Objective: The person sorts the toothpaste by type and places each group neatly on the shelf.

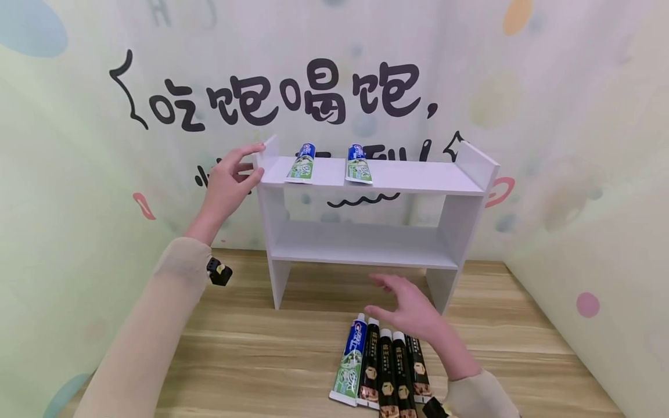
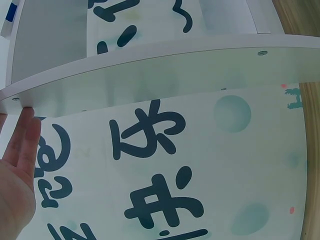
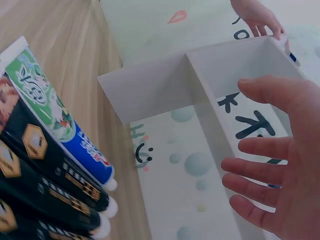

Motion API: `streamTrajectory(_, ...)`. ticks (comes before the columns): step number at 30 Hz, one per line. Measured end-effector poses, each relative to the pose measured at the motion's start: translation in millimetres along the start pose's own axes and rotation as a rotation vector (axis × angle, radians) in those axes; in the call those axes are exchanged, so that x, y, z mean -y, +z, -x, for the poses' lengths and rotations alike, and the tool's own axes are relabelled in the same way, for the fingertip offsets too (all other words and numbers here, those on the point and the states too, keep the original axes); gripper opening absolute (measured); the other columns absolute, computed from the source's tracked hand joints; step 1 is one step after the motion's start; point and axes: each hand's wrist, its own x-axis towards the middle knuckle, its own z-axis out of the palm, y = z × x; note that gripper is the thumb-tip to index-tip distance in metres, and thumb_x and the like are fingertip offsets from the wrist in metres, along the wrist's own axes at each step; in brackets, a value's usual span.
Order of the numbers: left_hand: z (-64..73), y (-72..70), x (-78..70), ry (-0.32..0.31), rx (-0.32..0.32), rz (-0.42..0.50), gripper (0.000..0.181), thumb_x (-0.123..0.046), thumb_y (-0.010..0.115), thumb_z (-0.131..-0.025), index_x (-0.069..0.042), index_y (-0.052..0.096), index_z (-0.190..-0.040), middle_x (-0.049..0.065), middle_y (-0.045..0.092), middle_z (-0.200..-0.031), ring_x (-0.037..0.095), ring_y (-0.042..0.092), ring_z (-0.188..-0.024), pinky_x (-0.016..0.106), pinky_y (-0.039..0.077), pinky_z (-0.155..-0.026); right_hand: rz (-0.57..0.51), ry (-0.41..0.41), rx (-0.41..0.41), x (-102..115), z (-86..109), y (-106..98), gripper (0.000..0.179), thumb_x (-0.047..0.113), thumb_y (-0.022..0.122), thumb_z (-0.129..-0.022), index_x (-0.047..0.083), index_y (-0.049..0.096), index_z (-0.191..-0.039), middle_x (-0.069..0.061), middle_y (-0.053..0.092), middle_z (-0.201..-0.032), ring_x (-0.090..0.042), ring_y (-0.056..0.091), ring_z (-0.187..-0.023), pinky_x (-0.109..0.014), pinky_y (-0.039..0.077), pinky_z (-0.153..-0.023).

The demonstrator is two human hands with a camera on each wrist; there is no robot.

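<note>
My left hand (image 1: 230,183) holds the upper left side panel of a white two-tier shelf (image 1: 360,244), thumb at its front edge. In the left wrist view, fingers (image 2: 22,135) of that hand lie along the panel's outer face. Two blue-and-green toothpaste tubes, a left one (image 1: 302,164) and a right one (image 1: 358,165), lie apart on the top board. My right hand (image 1: 410,307) hovers with spread fingers and holds nothing. Beneath it on the table are another blue-and-green toothpaste tube (image 1: 349,360) and several black tubes (image 1: 387,371), side by side, caps toward the shelf.
The shelf stands on a wood-grain table (image 1: 245,331), close to a back wall (image 1: 522,104) printed with black characters and coloured spots. Pale side walls flank the table. A small black device (image 1: 218,271) is strapped at the left wrist.
</note>
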Motion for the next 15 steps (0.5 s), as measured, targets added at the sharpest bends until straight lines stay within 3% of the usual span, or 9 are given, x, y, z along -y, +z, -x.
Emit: streamTrajectory(15, -0.5, 1.4, -0.1, -0.019, -0.002, 0.0, 0.041, -0.018, 0.062, -0.096, -0.026, 0.059, -0.136, -0.004, 0.055, -0.147, 0.028, 0.066, -0.117, 0.037, 0.057, -0.097, -0.18, 0.193, -0.154, -10.3, 12.7, 27.6, 0.071, 0.038, 0.077, -0.083, 0.015, 0.048, -0.144, -0.007, 0.063, -0.13, -0.026, 0.061, -0.113, -0.048, 0.053, -0.097)
